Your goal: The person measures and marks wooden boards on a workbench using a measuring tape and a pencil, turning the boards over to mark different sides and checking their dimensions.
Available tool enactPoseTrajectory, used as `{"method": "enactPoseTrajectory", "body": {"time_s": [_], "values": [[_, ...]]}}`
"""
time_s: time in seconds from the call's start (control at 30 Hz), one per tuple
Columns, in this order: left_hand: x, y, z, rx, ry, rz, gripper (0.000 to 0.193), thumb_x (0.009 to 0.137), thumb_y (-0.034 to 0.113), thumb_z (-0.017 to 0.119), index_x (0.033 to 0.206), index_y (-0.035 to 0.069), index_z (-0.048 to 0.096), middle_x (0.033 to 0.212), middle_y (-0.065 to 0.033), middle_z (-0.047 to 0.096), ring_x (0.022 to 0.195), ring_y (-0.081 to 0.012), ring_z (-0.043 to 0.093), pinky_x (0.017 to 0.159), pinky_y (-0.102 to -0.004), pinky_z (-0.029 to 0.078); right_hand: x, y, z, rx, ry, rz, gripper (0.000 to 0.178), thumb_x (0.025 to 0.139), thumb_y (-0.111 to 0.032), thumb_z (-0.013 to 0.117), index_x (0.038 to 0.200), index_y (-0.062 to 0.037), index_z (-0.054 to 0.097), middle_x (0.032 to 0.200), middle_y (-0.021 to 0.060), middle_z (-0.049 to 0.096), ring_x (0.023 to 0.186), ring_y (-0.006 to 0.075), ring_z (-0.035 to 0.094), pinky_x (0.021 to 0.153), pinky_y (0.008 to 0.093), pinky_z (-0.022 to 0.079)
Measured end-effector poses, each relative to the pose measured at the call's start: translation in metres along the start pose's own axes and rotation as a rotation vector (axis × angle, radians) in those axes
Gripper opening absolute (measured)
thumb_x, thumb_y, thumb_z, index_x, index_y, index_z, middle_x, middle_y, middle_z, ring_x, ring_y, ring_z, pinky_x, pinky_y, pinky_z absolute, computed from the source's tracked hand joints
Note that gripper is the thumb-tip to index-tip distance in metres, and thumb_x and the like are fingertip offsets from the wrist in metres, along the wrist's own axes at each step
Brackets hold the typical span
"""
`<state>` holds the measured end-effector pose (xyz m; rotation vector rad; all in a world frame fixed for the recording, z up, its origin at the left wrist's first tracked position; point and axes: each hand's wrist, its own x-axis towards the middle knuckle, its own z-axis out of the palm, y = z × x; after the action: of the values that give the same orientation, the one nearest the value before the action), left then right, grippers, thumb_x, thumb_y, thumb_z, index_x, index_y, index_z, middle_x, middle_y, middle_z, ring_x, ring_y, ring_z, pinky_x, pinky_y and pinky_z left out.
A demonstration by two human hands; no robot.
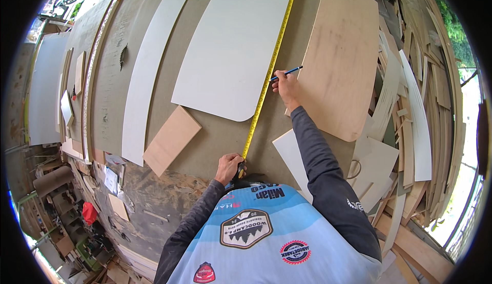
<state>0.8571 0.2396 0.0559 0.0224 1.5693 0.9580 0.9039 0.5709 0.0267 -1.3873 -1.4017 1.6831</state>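
My left hand (229,168) is closed around a tape measure (241,170) at the near edge of the work table. Its yellow blade (277,46) runs away from me along the right edge of a large white panel (230,43) with a rounded near corner. In my right hand (285,88) is a blue pencil (293,71), its fingers pinched around it beside the blade. The pencil's upper end points right, toward a wood-faced panel (339,53) with rounded corners. The blade's far end lies beyond the view.
A long white strip (154,74) and a small wooden board (172,139) lie left of the panel. Farther left are a saw blade (123,57) and narrow boards (100,79). Stacked offcuts (438,86) crowd the right side. A white offcut (291,156) lies beneath my right forearm.
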Motion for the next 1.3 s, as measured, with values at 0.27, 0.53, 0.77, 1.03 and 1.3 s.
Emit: {"method": "enactPoseTrajectory", "body": {"time_s": [0.27,0.53,0.77,1.03,1.3], "values": [[-0.004,0.003,-0.005,-0.035,0.062,0.021,0.024,0.093,0.013,0.055,0.088,-0.005,0.069,0.07,-0.0117,0.068,0.055,-0.0181,0.066,0.05,-0.0304,0.054,0.017,-0.005,0.009,0.069,-0.113,0.044,0.034,0.095,-0.028,0.061,0.093,0.0059,0.068,0.073,0.0081,0.069,0.058,0.0142,0.069,0.049,0.0274,0.056],[0.0,0.005,-0.008,0.028,0.127,0.064,0.023,0.091,0.013,0.056,0.087,-0.005,0.07,0.069,-0.0118,0.068,0.053,-0.0179,0.065,0.047,-0.0303,0.053,0.023,-0.022,0.019,-0.091,-0.135,-0.005,0.032,0.093,-0.023,0.061,0.081,0.0055,0.067,0.07,0.0111,0.07,0.055,0.0147,0.068,0.047,0.0281,0.055],[0.0,0.005,-0.014,0.024,0.165,0.045,0.023,0.09,0.013,0.058,0.087,-0.005,0.071,0.068,-0.0111,0.068,0.052,-0.0176,0.065,0.048,-0.0305,0.054,0.03,-0.017,0.015,0.007,-0.161,0.007,0.03,0.093,-0.02,0.061,0.078,0.0057,0.066,0.07,0.0113,0.07,0.057,0.0152,0.069,0.048,0.0294,0.057],[0.001,0.004,-0.018,0.077,0.201,0.074,0.023,0.091,0.013,0.057,0.088,-0.006,0.07,0.069,-0.0122,0.068,0.052,-0.0187,0.065,0.049,-0.0304,0.054,0.01,-0.024,0.016,0.145,-0.345,-0.153,0.023,0.096,-0.019,0.064,0.088,0.0013,0.071,0.077,0.0057,0.07,0.067,0.0118,0.068,0.061,0.026,0.056],[0.001,0.005,-0.021,0.035,0.185,0.046,0.024,0.091,0.013,0.058,0.088,-0.005,0.072,0.067,-0.0113,0.068,0.052,-0.0177,0.066,0.048,-0.0301,0.054,-0.011,-0.039,0.034,-0.365,-0.938,-0.302,0.014,0.081,-0.01,0.064,0.089,-0.0017,0.073,0.078,0.0039,0.069,0.076,0.0119,0.064,0.07,0.029,0.052]]}}
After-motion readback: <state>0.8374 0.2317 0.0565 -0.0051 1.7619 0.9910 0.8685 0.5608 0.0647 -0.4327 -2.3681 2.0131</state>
